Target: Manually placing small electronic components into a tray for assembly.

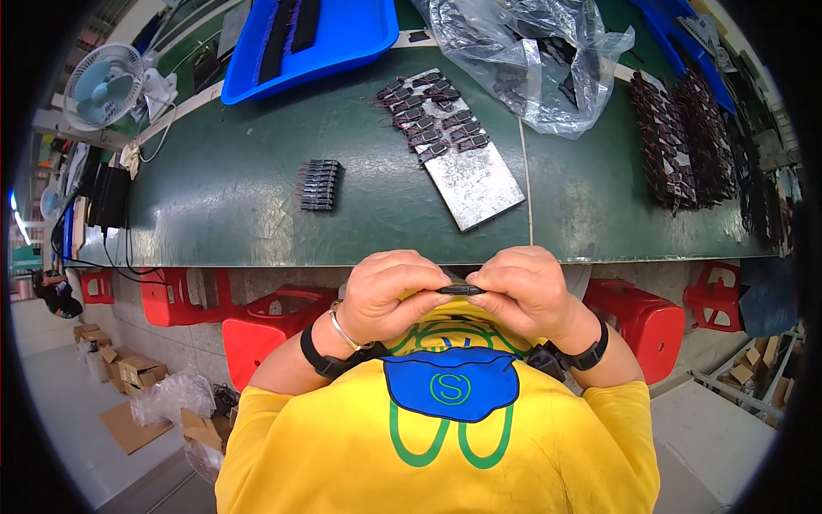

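Observation:
My left hand (396, 291) and my right hand (522, 289) meet at the table's front edge, in front of my chest. Between their thumbs and forefingers they pinch the two ends of a small, thin black part (461, 290); its underside is hidden. Beyond them lies a metal plate (478, 190) set at a slant, its far half covered with several small black parts with red wires (437, 128). Left of the plate, a neat stack of similar black parts (319, 185) rests on the green table (231, 197).
A blue tray (360, 53) with long black strips lies at the far left. A clear plastic bag (548, 90) holds dark pieces at the back. Rows of wired parts (681, 141) are at the right. Red stools (638, 325) stand below the table edge; a fan (104, 86) is far left.

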`<state>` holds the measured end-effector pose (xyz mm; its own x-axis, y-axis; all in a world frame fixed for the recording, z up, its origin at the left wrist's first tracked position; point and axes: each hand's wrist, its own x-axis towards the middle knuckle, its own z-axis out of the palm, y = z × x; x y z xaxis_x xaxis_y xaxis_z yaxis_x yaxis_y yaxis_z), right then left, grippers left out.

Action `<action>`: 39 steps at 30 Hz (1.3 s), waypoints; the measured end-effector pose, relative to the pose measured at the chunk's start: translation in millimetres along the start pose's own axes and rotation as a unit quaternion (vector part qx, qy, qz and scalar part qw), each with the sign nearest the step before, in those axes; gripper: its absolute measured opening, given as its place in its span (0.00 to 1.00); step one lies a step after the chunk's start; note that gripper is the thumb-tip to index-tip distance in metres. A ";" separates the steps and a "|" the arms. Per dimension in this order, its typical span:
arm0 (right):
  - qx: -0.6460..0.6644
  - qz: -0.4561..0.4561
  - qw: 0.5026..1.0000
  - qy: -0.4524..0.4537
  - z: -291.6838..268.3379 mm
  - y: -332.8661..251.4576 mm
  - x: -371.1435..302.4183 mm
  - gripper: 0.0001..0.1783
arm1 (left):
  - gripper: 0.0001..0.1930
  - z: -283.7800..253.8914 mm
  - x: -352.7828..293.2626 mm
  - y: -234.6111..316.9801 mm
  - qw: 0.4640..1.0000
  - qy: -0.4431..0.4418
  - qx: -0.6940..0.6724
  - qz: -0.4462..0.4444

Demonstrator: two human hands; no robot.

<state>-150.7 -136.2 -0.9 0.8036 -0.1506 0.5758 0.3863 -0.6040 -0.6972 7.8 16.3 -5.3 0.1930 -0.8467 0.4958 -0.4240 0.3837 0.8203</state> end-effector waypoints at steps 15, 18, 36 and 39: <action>0.001 -0.038 0.999 0.031 6.9 -0.1 -4.3 0.09 | 0.11 6.6 2.9 3.3 1.000 -0.016 -0.016 0.012; -0.004 -0.039 0.999 0.024 5.8 -1.7 -3.7 0.09 | 0.11 5.8 2.8 4.1 1.000 -0.020 -0.015 0.013; -0.013 -0.053 0.998 0.032 10.3 -2.1 -6.5 0.12 | 0.09 6.9 3.9 5.3 0.999 -0.021 -0.037 0.028; 0.033 0.001 0.999 0.033 12.6 1.9 -7.2 0.13 | 0.09 6.5 1.0 1.3 1.000 -0.011 -0.004 0.021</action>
<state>-150.1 -126.4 -11.8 0.7740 -0.2040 0.5995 0.4153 -0.5511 -0.7237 1.7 13.6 -5.6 0.1551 -0.8376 0.5239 -0.4248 0.4222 0.8008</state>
